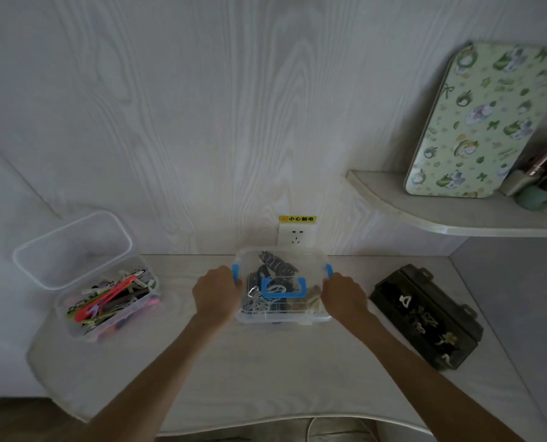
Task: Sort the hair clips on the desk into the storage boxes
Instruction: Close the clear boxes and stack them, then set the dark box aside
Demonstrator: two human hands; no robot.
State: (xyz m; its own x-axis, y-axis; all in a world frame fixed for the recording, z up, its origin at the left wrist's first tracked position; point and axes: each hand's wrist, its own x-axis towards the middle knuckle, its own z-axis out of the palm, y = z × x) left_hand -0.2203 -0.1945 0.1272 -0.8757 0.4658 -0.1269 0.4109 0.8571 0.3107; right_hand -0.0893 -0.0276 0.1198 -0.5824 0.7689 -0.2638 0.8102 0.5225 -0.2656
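Note:
A clear lidded storage box (310, 318) with blue side latches and a blue top handle stands at the back middle of the desk, holding dark and pale hair clips. My left hand (214, 293) presses on its left side by the blue latch. On the right side, my right hand (344, 295) sits at the other blue latch. An open clear box (74, 327) at the left holds colourful long clips, its lid raised behind it. At the right lies a dark box (425, 317) with pale clips visible in it.
A wall socket (297, 235) with a yellow warning label sits just behind the middle box. A shelf (425, 215) at the upper right carries a green patterned board (479, 122) and small bottles. The desk's front edge curves near me.

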